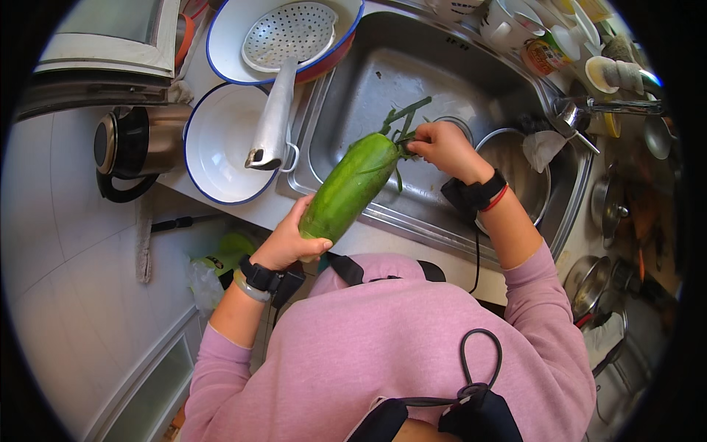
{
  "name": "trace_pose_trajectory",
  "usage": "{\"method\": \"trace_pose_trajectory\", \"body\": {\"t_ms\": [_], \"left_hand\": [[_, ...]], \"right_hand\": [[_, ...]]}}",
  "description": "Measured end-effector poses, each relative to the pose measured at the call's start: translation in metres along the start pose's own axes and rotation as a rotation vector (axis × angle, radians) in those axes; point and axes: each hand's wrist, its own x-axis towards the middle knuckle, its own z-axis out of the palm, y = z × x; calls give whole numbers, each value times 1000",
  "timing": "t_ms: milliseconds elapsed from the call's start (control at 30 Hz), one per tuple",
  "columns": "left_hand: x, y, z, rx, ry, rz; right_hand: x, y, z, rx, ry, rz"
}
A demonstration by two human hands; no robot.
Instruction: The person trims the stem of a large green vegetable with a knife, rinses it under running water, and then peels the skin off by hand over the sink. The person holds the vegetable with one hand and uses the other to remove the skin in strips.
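Observation:
A thick green radish is held on a slant over the front edge of the stainless steel sink. My left hand grips its lower end from below, thumb across the near side. At its upper end, a tuft of green leaf stalks sticks out over the basin. My right hand pinches the base of these stalks between thumb and fingers. The fingers hide part of the stalks, and a small dark patch at the fingertips is not clear.
Left of the sink stand a blue-rimmed white enamel basin holding a metal skimmer, a second enamel basin and an electric kettle. A steel bowl sits in the sink's right part, near the faucet.

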Motion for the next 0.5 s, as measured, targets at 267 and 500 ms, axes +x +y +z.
{"method": "trace_pose_trajectory", "body": {"t_ms": [267, 500], "left_hand": [[0, 1, 2, -90, 14, -37], [0, 0, -1, -62, 8, -60]], "right_hand": [[-11, 2, 14, 145, 263, -150], [13, 22, 23, -379, 341, -110]]}}
